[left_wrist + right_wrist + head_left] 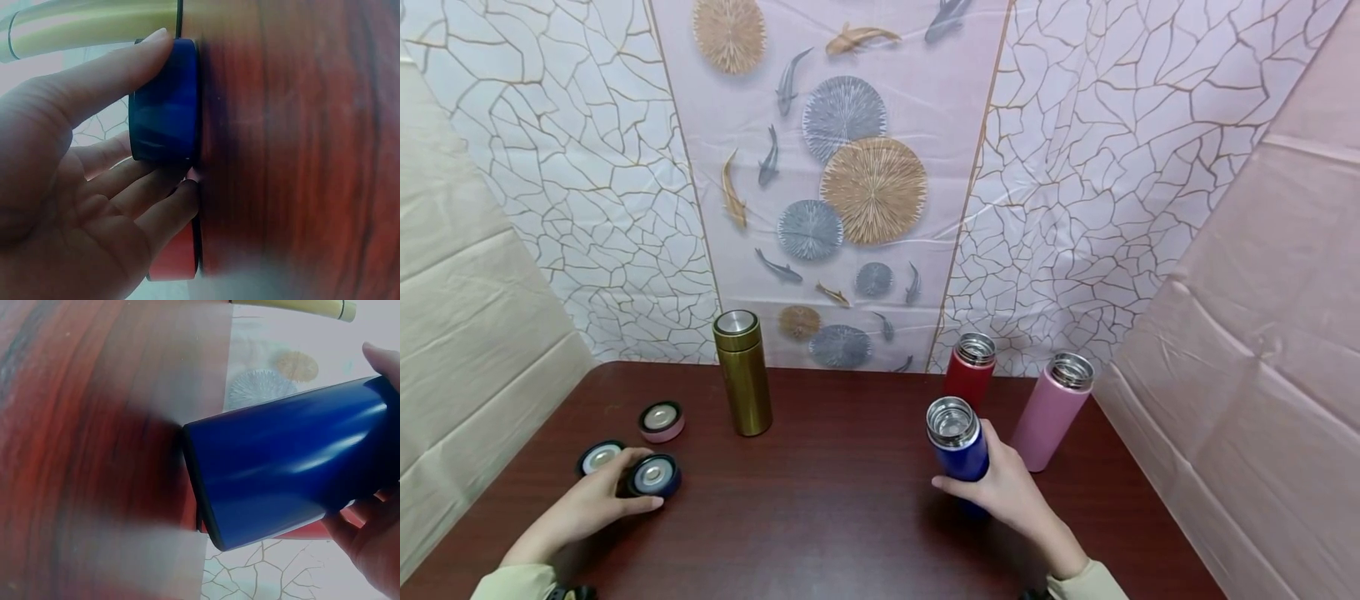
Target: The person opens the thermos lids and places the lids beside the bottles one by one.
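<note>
My left hand (591, 497) has its thumb and fingers about a blue bottle lid (655, 477), which lies upside down on the table. In the left wrist view the thumb rests against one side of the lid (165, 103) and fingers touch the opposite side. Just left of it, a red lid (175, 253) is partly hidden by the fingers. My right hand (1009, 483) grips a blue thermos bottle (962, 454), its mouth uncovered. The right wrist view shows this bottle (281, 462) tilted, its base seemingly just off the table.
A pink lid (662, 422) lies behind the left hand. A gold bottle (747, 383), lid on, stands at the back left. Behind the blue bottle are a red bottle (967, 379) and a pink bottle (1051, 421), both lidless. Cloth walls enclose the brown table (820, 500).
</note>
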`<state>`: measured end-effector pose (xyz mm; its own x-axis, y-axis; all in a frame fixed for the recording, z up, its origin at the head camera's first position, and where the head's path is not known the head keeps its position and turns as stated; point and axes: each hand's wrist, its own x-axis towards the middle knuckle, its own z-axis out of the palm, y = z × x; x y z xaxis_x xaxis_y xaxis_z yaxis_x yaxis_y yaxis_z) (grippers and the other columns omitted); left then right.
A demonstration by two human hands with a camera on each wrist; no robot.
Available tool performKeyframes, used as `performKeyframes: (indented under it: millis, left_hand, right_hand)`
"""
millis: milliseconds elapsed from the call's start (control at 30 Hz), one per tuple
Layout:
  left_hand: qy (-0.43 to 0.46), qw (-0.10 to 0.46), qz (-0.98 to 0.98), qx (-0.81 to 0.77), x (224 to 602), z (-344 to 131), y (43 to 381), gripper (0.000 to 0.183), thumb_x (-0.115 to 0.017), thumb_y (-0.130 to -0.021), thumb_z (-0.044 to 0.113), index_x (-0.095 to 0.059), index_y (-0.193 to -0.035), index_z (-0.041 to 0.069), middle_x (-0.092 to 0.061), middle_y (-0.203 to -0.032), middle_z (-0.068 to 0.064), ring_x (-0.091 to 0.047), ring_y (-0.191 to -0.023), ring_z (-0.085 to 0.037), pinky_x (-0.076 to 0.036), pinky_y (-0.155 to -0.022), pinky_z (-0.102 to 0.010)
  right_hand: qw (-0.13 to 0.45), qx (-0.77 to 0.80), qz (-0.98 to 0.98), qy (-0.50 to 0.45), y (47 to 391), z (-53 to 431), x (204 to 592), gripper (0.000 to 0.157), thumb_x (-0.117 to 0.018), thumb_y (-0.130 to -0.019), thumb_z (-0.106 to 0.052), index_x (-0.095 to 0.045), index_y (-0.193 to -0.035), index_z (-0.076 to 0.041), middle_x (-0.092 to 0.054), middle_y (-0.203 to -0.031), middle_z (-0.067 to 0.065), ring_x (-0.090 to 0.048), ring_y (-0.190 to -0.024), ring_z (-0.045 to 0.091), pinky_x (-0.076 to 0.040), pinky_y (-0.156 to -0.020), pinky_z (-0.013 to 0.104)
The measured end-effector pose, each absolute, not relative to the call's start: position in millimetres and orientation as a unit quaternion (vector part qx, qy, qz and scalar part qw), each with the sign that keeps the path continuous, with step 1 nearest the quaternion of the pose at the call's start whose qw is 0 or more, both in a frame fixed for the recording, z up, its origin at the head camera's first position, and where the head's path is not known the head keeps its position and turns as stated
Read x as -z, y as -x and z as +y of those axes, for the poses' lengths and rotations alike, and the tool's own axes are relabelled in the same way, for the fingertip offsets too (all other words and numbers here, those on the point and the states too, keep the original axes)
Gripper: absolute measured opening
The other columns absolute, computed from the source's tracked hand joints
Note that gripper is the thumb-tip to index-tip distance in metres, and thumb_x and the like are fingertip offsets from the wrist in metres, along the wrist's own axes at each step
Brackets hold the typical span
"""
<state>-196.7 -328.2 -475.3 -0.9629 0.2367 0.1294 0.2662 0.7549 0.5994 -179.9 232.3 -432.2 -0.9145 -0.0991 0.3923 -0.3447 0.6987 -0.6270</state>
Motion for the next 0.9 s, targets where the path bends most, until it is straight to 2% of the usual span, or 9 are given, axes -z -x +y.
performKeyframes:
  millis: [67, 233, 300, 500, 633, 767, 900]
  left_hand:
    - [0.134, 0.023, -0.936, 0.324, 476.1, -328.8, 196.3, 0.071, -0.087, -0.079, 0.033, -0.054, -0.132, -0.001, -0.062, -0.125, -0.015, -0.058, -0.114, -0.029, -0.048, -0.085, -0.026]
    - [0.131, 0.009, -0.939, 0.318, 475.9, -329.9, 195.9, 0.079, -0.085, -0.082, 0.034, -0.048, -0.140, -0.005, -0.058, -0.131, -0.025, -0.055, -0.121, -0.043, -0.048, -0.092, -0.053]
    - [0.134, 0.006, -0.940, 0.315, 475.6, -330.3, 195.9, 0.082, -0.084, -0.083, 0.034, -0.045, -0.142, -0.007, -0.055, -0.134, -0.028, -0.053, -0.123, -0.046, -0.045, -0.093, -0.060]
    - [0.144, 0.008, -0.941, 0.307, 475.2, -329.2, 196.0, 0.081, -0.083, -0.083, 0.034, -0.045, -0.143, -0.007, -0.053, -0.136, -0.029, -0.051, -0.125, -0.045, -0.045, -0.092, -0.060]
    - [0.145, 0.011, -0.942, 0.303, 475.6, -328.0, 197.0, 0.081, -0.083, -0.084, 0.034, -0.045, -0.143, -0.006, -0.054, -0.137, -0.028, -0.051, -0.125, -0.045, -0.045, -0.092, -0.059]
    - [0.144, 0.011, -0.940, 0.308, 476.0, -327.8, 197.6, 0.081, -0.082, -0.084, 0.034, -0.045, -0.143, -0.006, -0.053, -0.137, -0.029, -0.051, -0.125, -0.047, -0.044, -0.092, -0.061]
    - [0.133, 0.011, -0.941, 0.309, 475.6, -328.0, 194.8, 0.081, -0.083, -0.083, 0.035, -0.046, -0.143, -0.006, -0.054, -0.136, -0.029, -0.052, -0.124, -0.047, -0.046, -0.091, -0.059]
  right_hand:
    - [0.162, -0.377, -0.904, -0.121, 179.4, 232.9, 432.9, 0.080, -0.095, -0.064, -0.042, -0.052, -0.127, -0.015, -0.070, -0.109, 0.004, -0.068, -0.096, 0.021, -0.054, -0.082, 0.048]
    - [0.150, -0.396, -0.899, -0.114, 180.1, 235.4, 433.7, 0.083, -0.095, -0.066, -0.041, -0.050, -0.131, -0.015, -0.069, -0.114, 0.006, -0.067, -0.100, 0.023, -0.053, -0.086, 0.049]
    - [0.145, -0.405, -0.897, -0.107, 180.8, 237.0, 434.3, 0.083, -0.094, -0.067, -0.040, -0.049, -0.132, -0.015, -0.069, -0.115, 0.007, -0.067, -0.101, 0.024, -0.053, -0.087, 0.050]
    - [0.135, -0.429, -0.890, -0.076, 180.0, 244.3, 437.9, 0.089, -0.093, -0.071, -0.037, -0.043, -0.140, -0.013, -0.068, -0.119, 0.012, -0.066, -0.104, 0.027, -0.050, -0.091, 0.053]
    - [0.138, -0.450, -0.880, -0.060, 178.4, 249.2, 439.2, 0.092, -0.091, -0.073, -0.033, -0.038, -0.146, -0.015, -0.065, -0.125, 0.014, -0.064, -0.108, 0.030, -0.049, -0.094, 0.055]
    - [0.143, -0.473, -0.868, -0.049, 176.4, 253.0, 441.2, 0.091, -0.092, -0.073, -0.030, -0.038, -0.145, -0.017, -0.063, -0.128, 0.013, -0.063, -0.110, 0.031, -0.047, -0.096, 0.056]
    - [0.137, -0.491, -0.859, -0.043, 173.2, 254.7, 444.0, 0.089, -0.091, -0.075, -0.029, -0.038, -0.145, -0.013, -0.062, -0.129, 0.014, -0.062, -0.112, 0.030, -0.047, -0.097, 0.054]
